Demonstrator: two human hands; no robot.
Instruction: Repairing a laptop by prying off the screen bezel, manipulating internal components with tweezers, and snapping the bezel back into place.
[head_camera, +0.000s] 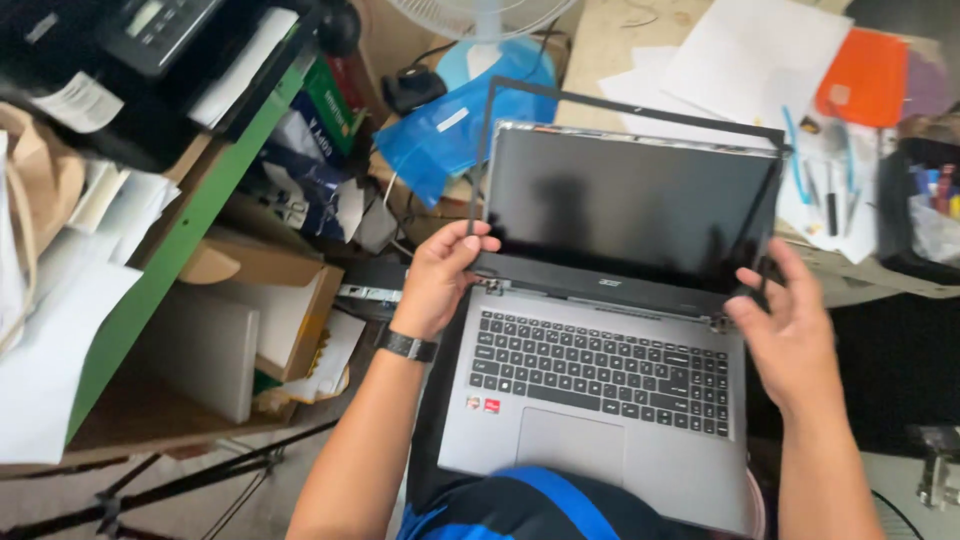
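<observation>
A grey laptop (600, 400) lies open on my lap, its dark screen (630, 205) facing up. A thin black screen bezel frame (620, 108) stands lifted off the screen at the top and sides. My left hand (440, 275) grips the frame's lower left corner near the hinge; a black watch band sits on that wrist. At the lower right corner my right hand (790, 320) holds the frame with its fingers curled around the edge.
A green shelf (190, 220) with papers and cardboard boxes stands at left, a black printer (140, 50) on top. A blue plastic bag (450, 125) and fan base lie behind. A desk (620, 40) with papers, pens and an orange sheet (865, 75) is at right.
</observation>
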